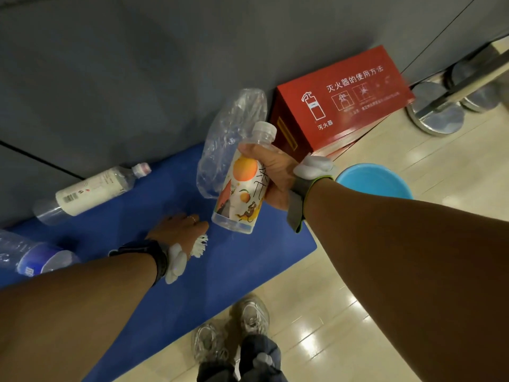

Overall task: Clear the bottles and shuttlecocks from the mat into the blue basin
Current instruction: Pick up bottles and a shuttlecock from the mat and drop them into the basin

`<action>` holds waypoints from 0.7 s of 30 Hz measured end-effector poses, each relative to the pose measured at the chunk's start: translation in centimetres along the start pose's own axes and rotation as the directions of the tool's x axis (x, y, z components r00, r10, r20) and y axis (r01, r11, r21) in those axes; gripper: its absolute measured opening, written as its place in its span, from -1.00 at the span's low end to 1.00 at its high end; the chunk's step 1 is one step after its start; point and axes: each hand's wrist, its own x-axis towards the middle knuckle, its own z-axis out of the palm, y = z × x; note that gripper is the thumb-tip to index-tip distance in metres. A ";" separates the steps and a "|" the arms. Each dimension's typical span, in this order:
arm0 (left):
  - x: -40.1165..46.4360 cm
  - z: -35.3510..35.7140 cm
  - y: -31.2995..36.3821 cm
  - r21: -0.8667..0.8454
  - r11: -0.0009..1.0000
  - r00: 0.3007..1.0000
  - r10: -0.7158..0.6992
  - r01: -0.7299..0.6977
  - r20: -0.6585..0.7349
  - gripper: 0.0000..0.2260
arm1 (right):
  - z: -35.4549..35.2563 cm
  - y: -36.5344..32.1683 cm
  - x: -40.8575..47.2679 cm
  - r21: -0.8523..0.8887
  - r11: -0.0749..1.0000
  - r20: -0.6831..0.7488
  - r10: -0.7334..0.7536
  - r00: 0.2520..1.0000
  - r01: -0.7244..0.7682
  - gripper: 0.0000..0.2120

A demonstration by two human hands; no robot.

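Note:
My right hand [271, 176] grips an orange-labelled bottle [242, 186] and a crumpled clear bottle [230, 142], both held above the blue mat [242, 260]. Low on the mat, my left hand [179, 230] is closed around a white shuttlecock [199, 245] whose feathers stick out under the palm. A white-labelled bottle [93, 190] lies on its side at the mat's far edge by the wall. At the left edge lies a blue-labelled bottle [35, 257]. The blue basin [374, 180] stands on the floor right of the mat, partly hidden by my right forearm.
A red fire-extinguisher box [341, 100] stands against the grey wall behind the basin. Chrome stanchion bases [435, 114] sit at the far right. My shoes [234, 334] are on the beige tiled floor at the mat's near edge.

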 end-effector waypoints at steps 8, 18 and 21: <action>-2.9 -8.1 -1.4 -0.148 0.980 0.969 -0.162 0.135 -0.189 -0.70 | -0.3 -3.7 -3.0 -0.045 0.997 -0.016 -0.070 0.997 0.070 -0.87; -7.3 -23.6 -0.2 -0.883 0.468 0.810 -0.516 -0.006 -0.280 -0.85 | 2.4 -12.2 -10.9 -0.035 0.980 -0.080 -0.197 0.977 0.195 -0.48; -8.2 -25.5 1.2 -0.883 0.459 0.810 -0.479 -0.097 -0.338 -0.89 | 2.7 -12.2 -12.3 -0.043 0.978 -0.101 -0.208 0.973 0.205 -0.51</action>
